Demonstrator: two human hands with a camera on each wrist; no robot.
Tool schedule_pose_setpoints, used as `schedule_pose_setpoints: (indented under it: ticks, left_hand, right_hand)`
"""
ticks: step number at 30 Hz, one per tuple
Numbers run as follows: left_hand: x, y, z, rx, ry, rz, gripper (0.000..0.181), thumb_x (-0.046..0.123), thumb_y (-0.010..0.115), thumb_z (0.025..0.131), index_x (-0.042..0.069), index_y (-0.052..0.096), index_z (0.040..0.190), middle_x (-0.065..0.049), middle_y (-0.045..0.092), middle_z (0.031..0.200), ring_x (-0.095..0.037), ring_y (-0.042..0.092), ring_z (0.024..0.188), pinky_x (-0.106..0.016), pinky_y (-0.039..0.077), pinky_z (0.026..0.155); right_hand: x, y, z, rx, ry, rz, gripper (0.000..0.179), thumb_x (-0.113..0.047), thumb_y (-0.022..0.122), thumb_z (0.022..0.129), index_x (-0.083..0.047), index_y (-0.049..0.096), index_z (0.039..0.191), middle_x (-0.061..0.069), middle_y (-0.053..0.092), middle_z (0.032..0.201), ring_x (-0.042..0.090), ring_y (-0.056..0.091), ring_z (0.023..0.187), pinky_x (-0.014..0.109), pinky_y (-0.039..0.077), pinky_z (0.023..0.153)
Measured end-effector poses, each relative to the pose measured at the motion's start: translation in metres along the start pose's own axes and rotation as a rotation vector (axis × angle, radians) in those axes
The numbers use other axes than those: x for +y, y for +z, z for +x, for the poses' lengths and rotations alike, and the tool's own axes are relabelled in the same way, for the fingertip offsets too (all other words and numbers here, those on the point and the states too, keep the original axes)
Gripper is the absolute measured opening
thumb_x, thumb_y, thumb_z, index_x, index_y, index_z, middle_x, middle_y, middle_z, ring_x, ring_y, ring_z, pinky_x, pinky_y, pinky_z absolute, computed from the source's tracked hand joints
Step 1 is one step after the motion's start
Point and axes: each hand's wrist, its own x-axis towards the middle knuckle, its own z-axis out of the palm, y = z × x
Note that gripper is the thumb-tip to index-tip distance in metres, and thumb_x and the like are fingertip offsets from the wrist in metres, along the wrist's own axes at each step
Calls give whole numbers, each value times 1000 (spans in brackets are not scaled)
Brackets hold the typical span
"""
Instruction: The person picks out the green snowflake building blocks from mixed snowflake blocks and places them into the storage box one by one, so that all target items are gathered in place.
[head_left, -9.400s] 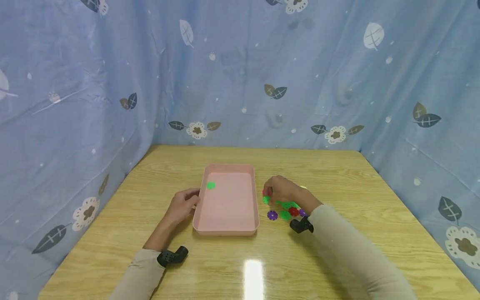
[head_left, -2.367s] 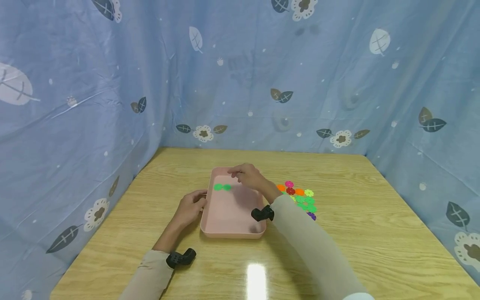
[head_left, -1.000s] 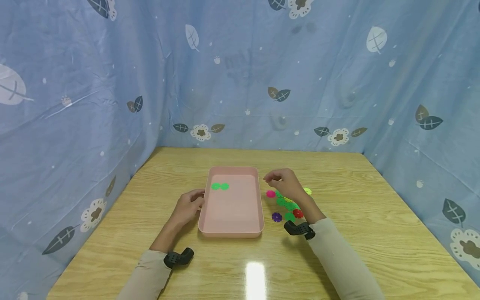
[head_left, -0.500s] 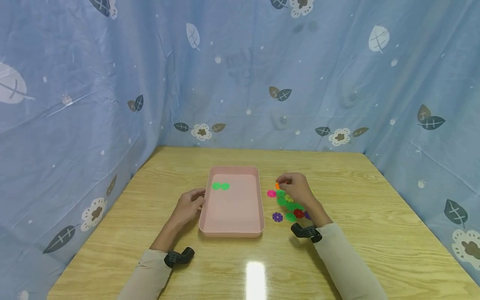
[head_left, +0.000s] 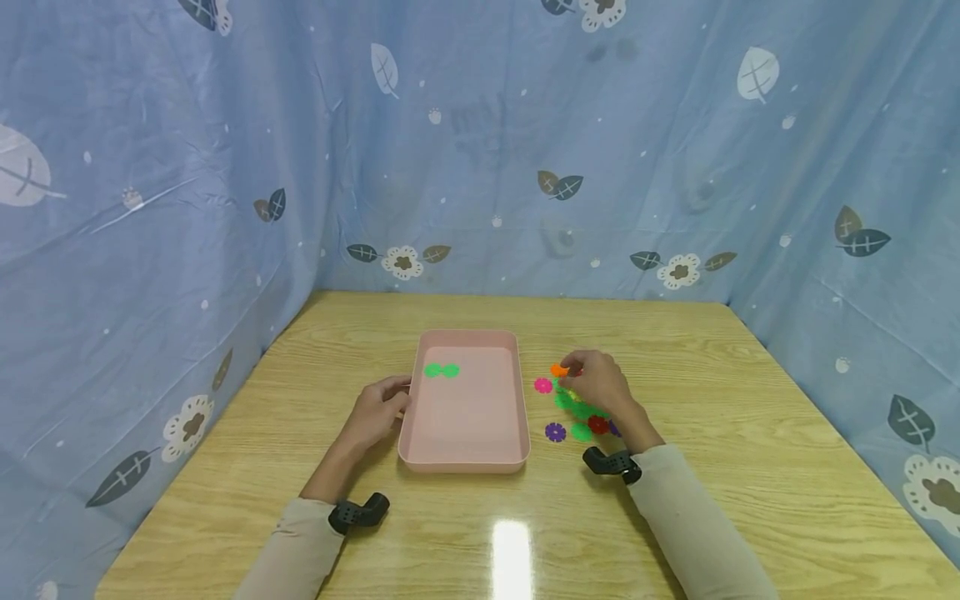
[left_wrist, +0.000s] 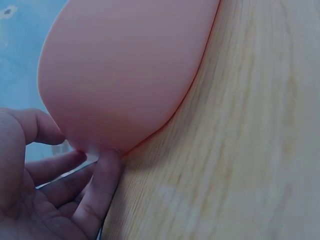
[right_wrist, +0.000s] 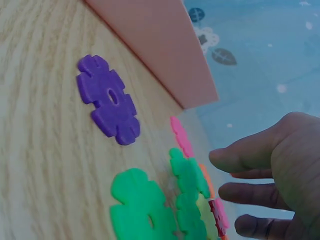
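A pink tray (head_left: pixel 465 417) lies on the table with two green flower-shaped plastic pieces (head_left: pixel 442 370) side by side near its far left. My left hand (head_left: pixel 372 414) touches the tray's outer left wall, its fingertips against the pink side in the left wrist view. Over the pile of loose pieces right of the tray is my right hand (head_left: pixel 600 382); its thumb and fingers (right_wrist: pixel 252 195) stand apart with nothing visible between them. Near its fingertips are an orange piece (head_left: pixel 558 370) and a pink piece (head_left: pixel 543 386). The hand partly hides the pile.
Nearer pieces are purple (head_left: pixel 555 432), green (head_left: pixel 581 432) and red (head_left: pixel 597 425). The tray's right wall stands just left of the pile. A blue patterned curtain (head_left: pixel 495 167) borders the wooden table (head_left: pixel 675 350) at the back and sides.
A second green piece has joined the first in the tray since the oldest frame. My right hand has gone from above the tray back to the pile. The left hand stays at the tray.
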Motion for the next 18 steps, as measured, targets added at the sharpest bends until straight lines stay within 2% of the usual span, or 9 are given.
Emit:
schedule_pose_setpoints:
  ticks: [4,8,18]
  left_hand:
    - [0,0,0,-5,4,-3,47,13,52,98,2,53,144,-18,64,132,-28,67,100,-37,61,80]
    - [0,0,0,-4,3,-3,47,12,52,98,2,53,144,-18,63,133,-27,67,99,-37,61,79]
    - [2,0,-1,5,4,0,47,11,51,98,0,53,143,-20,64,132,-29,67,101,-36,61,78]
  right_hand:
    - [0,2,0,-22,42,-56,40,-29,79,86,-8,71,120,7,72,101,23,66,86,42,55,69]
    - [-2,4,-1,-29,62,-89,38,-29,80,85,-9,72,117,5,72,99,22,65,83,41,53,66]
    - [-1,9,-1,5,41,-72,34,-20,81,85,-6,73,115,7,71,98,21,64,80,37,53,64]
